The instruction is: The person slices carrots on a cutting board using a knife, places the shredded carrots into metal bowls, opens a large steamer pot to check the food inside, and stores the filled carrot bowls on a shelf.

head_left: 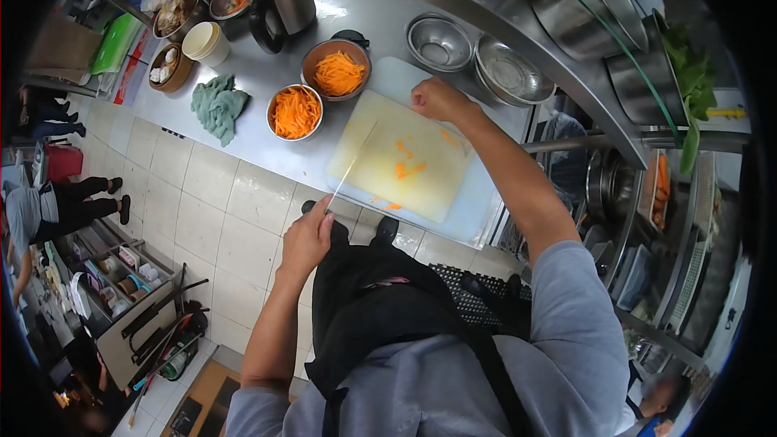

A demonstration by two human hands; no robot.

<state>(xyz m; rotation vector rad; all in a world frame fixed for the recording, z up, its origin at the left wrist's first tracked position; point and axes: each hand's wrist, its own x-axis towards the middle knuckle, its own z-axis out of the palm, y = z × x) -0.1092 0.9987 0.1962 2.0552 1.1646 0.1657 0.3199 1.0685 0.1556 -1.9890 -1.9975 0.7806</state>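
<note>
My left hand (306,236) is closed round the handle of a knife (354,163). Its thin blade, seen nearly edge-on, reaches over the left part of a yellowish cutting board (437,186). At the board's far edge my right hand (441,101) is curled; whatever its fingers hold, if anything, is hidden. A few scraps of orange carrot (410,171) lie on the board. Just left of it, shredded carrot (340,73) fills part of a metal bowl (311,81). Nearer me, a smaller bowl (295,137) is heaped with more carrot shreds.
Metal strainers (439,42) and bowls (514,70) stand behind the board, below a steel shelf (486,16) with large pots. On the left are a green cloth (218,108), stacked cups (205,43) and a steel jug (279,4). A person (48,202) stands far left.
</note>
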